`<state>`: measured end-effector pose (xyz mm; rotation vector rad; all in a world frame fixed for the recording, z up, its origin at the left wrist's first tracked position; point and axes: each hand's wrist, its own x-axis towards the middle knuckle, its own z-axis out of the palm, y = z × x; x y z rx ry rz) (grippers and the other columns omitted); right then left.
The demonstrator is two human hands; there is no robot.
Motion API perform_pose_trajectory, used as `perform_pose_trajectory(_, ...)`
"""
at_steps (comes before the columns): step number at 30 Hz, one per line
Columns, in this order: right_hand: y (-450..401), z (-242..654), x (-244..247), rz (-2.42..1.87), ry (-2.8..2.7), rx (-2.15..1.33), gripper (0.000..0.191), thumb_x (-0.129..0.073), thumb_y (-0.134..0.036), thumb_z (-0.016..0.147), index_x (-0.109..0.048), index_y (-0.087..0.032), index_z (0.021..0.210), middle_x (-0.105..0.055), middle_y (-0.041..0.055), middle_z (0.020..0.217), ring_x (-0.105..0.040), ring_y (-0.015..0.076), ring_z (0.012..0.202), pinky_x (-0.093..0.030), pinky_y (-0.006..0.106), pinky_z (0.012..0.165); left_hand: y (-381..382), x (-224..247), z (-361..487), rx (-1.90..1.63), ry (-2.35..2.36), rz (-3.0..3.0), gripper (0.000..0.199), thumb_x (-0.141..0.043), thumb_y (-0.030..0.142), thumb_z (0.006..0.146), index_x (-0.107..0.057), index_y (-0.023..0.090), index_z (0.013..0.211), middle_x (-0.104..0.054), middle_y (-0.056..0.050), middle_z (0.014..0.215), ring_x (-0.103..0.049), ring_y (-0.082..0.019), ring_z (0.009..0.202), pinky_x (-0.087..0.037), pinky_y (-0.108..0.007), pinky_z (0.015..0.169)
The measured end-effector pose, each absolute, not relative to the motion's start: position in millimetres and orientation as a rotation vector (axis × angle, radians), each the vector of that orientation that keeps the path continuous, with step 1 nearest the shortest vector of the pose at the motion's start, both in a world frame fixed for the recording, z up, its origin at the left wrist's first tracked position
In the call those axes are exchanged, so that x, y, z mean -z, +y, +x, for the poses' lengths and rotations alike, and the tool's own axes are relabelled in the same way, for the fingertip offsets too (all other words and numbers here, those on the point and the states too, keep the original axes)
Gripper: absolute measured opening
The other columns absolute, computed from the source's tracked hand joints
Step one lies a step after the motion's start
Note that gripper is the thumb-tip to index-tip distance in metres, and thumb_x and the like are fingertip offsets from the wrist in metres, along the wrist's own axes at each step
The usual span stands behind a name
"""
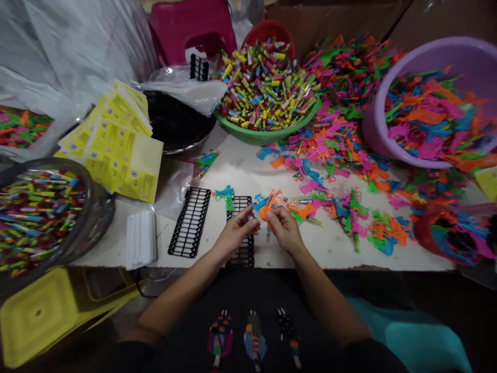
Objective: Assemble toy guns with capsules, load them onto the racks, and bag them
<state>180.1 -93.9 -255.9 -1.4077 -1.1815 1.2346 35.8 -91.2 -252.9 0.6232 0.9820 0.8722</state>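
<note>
Over the front edge of the white table (240,171), my left hand (237,230) has its fingers curled together above a black plastic rack (245,255); what it pinches is too small to make out. Close by on the right, my right hand (285,228) pinches an orange toy gun (267,210), with blue pieces just behind it. A green toy piece (229,203) touches the top of the rack. Left of my hands lies a second black rack (190,223).
A green basin (256,137) of colourful small tubes stands at the back. Toy guns spill beside a purple tub (375,124) on the right. Yellow printed sheets (124,166), a white device (141,241) and a bowl of tubes (87,191) are on the left.
</note>
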Motion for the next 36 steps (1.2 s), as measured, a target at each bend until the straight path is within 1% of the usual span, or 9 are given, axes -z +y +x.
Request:
perform_pose_trajectory(6,-99,175,263,-1.451,-1.362,-1.117,0.028,-0.042,-0.042,0.081,-0.039,-0.020,0.066,-0.040,-0.0061,0.055,-0.036,0.0067,0.050,-0.030,0.019,0.049,-91,251,35,-0.826,0.971,0.654,0.034,-0.068,0.032,0.063,-0.060,0.012,0.089,-0.064,-0.004,0.075,-0.059,-0.013,0.068,-0.043,-0.022,0.059)
perform_pose_trajectory(13,-101,167,259,-1.505,-1.516,-1.062,0.027,-0.039,-0.040,0.081,-0.035,-0.020,0.063,-0.038,-0.0057,0.054,-0.037,0.0076,0.050,-0.033,0.020,0.049,-101,256,38,-0.726,1.030,0.953,0.035,-0.060,0.040,0.070,-0.065,0.013,0.092,-0.058,0.002,0.059,-0.051,-0.009,0.055,-0.041,-0.020,0.054)
perform_pose_trajectory(16,-97,177,264,-1.560,-1.567,-1.097,0.028,-0.038,-0.043,0.081,-0.039,-0.020,0.064,-0.041,-0.0051,0.053,-0.040,0.0083,0.049,-0.034,0.020,0.049,-94,262,35,-0.633,1.029,1.133,0.038,-0.052,0.044,0.075,-0.066,0.013,0.092,-0.062,-0.001,0.066,-0.056,-0.013,0.062,-0.045,-0.024,0.060)
perform_pose_trajectory(19,-91,210,267,-1.856,-1.722,-1.040,0.032,-0.039,-0.046,0.079,-0.048,-0.019,0.063,-0.048,-0.0015,0.055,-0.047,0.0118,0.054,-0.037,0.023,0.052,-72,270,20,-0.697,1.313,1.502,0.035,-0.048,0.041,0.079,-0.065,0.016,0.095,-0.065,-0.006,0.087,-0.058,-0.019,0.084,-0.044,-0.031,0.077)
perform_pose_trajectory(22,-86,240,263,-2.454,-1.717,-0.549,0.036,-0.042,-0.047,0.077,-0.060,-0.015,0.078,-0.059,0.0104,0.073,-0.056,0.0224,0.072,-0.041,0.032,0.062,-46,280,4,-0.772,1.744,1.848,0.037,-0.053,0.039,0.077,-0.060,0.016,0.105,-0.058,-0.011,0.105,-0.050,-0.024,0.100,-0.037,-0.037,0.090)
perform_pose_trajectory(25,-88,238,263,-2.452,-1.802,-0.037,0.046,-0.040,-0.044,0.080,-0.058,-0.010,0.105,-0.054,0.0213,0.108,-0.050,0.0309,0.101,-0.039,0.041,0.079,-29,291,2,-0.623,1.920,2.087,0.042,-0.056,0.038,0.074,-0.057,0.014,0.108,-0.053,-0.015,0.112,-0.046,-0.028,0.102,-0.037,-0.042,0.089)
perform_pose_trajectory(28,-96,219,275,-2.069,-2.199,-0.029,0.042,-0.041,-0.039,0.082,-0.050,-0.020,0.118,-0.043,0.0124,0.129,-0.037,0.0285,0.118,-0.028,0.044,0.094,-21,302,7,-0.547,1.838,2.242,0.026,-0.051,0.028,0.078,-0.062,0.013,0.096,-0.055,-0.014,0.106,-0.045,-0.027,0.101,-0.038,-0.039,0.088)
perform_pose_trajectory(32,-99,234,289,-2.121,-2.292,-0.076,0.029,-0.042,-0.026,0.080,-0.061,-0.026,0.103,-0.057,0.0049,0.116,-0.044,0.0271,0.112,-0.024,0.048,0.095,-14,308,0,-0.629,1.803,2.285,0.017,-0.050,0.016,0.076,-0.063,0.013,0.087,-0.057,-0.012,0.101,-0.048,-0.024,0.096,-0.039,-0.037,0.089)
perform_pose_trajectory(36,-63,272,263,-2.071,-2.161,-0.153,0.026,-0.041,-0.025,0.079,-0.066,-0.020,0.085,-0.066,0.0072,0.094,-0.057,0.0220,0.091,-0.039,0.038,0.085,-3,305,4,-0.855,1.745,2.243,0.014,-0.052,0.015,0.075,-0.061,0.014,0.084,-0.058,-0.010,0.095,-0.051,-0.021,0.091,-0.042,-0.037,0.086)
